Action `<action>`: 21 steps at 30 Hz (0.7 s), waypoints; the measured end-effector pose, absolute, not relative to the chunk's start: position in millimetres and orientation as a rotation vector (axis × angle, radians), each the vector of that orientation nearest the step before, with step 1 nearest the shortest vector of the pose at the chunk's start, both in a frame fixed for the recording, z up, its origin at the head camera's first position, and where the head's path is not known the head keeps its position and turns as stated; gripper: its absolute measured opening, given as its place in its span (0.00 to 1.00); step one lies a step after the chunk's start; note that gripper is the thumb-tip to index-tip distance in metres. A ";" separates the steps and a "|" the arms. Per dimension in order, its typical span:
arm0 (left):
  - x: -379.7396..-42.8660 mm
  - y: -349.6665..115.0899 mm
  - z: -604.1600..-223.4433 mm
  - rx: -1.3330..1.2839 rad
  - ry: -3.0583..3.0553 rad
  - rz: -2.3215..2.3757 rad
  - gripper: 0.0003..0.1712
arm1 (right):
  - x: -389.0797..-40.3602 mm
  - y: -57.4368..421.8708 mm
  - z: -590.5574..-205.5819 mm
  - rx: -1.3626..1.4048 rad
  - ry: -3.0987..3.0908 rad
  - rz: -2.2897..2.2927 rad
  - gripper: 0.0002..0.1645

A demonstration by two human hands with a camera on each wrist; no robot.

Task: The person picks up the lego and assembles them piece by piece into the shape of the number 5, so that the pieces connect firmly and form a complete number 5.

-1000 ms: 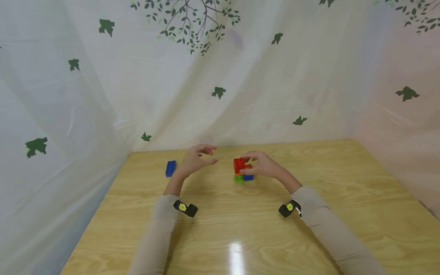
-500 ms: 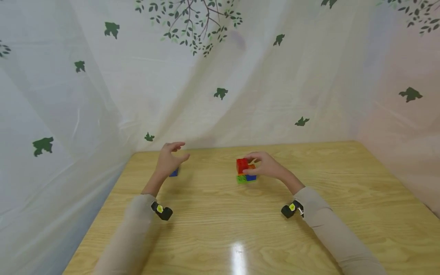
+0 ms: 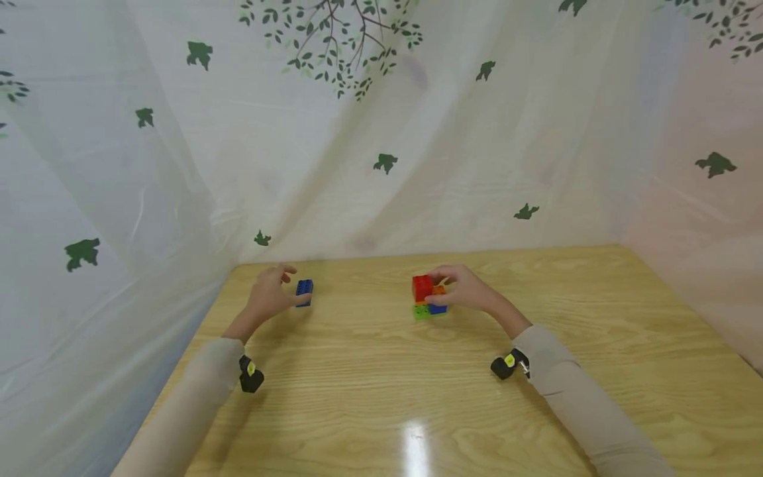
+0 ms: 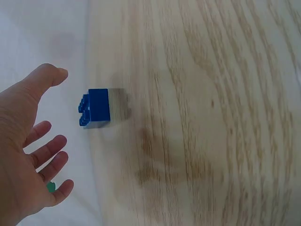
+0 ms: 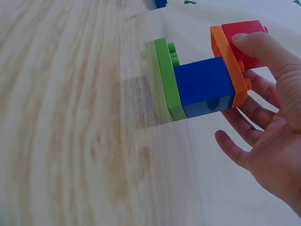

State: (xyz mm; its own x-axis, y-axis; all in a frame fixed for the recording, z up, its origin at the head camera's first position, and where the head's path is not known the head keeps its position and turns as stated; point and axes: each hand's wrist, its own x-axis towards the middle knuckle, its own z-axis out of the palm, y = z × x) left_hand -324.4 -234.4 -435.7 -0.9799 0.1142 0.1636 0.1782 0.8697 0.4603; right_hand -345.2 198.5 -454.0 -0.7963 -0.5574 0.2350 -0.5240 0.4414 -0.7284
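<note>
At the left of the table, a loose blue toy brick (image 3: 305, 287) lies beside my left hand (image 3: 265, 295). That hand is spread, its thumb and fingers apart; the left wrist view shows a gap between them and the blue brick (image 4: 99, 105). My right hand (image 3: 467, 290) pinches the red brick (image 5: 241, 29) on top of a small stack, thumb on the near side and fingers behind. Beneath the red brick come an orange plate (image 5: 230, 66), another blue brick (image 5: 204, 82) and a green base plate (image 5: 167, 82), which stands on the table.
The wooden table (image 3: 369, 371) reaches back to a pale curtain (image 3: 334, 199) printed with green leaves. Each wrist wears a black camera on a strap, such as the right wrist camera (image 3: 503, 366).
My left hand has moved left, passing over the loose blue brick, and now lies lower on its left side. The right hand stays at the stack; the head view has shifted slightly.
</note>
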 end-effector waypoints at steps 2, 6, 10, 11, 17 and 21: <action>-325.9 -238.5 -437.2 -0.235 -2.952 -0.712 0.42 | -345.0 198.8 -454.4 -0.981 2.626 -1.317 0.23; -328.7 -243.3 -440.4 -0.236 -3.000 -0.747 0.42 | -345.0 199.1 -455.0 -0.968 2.621 -1.323 0.24; -329.7 -245.7 -445.1 -0.235 -3.012 -0.774 0.39 | -344.6 198.8 -454.8 -0.960 2.624 -1.326 0.24; -330.0 -246.1 -446.2 -0.235 -3.014 -0.773 0.39 | -344.4 198.8 -454.6 -0.956 2.624 -1.326 0.24; -330.3 -246.9 -450.2 -0.243 -3.025 -0.781 0.34 | -342.6 198.2 -452.7 -0.954 2.623 -1.327 0.24; -331.8 -245.8 -453.4 -0.237 -3.040 -0.785 0.32 | -343.6 198.4 -454.0 -0.937 2.621 -1.331 0.24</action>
State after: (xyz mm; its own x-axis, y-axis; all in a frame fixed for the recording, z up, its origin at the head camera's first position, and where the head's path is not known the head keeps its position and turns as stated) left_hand -331.8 -245.8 -453.4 -0.9887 0.1469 0.0313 0.1437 0.8645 0.4817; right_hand -343.6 198.4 -454.0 -0.8141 -0.5399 0.2139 -0.4913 0.4438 -0.7494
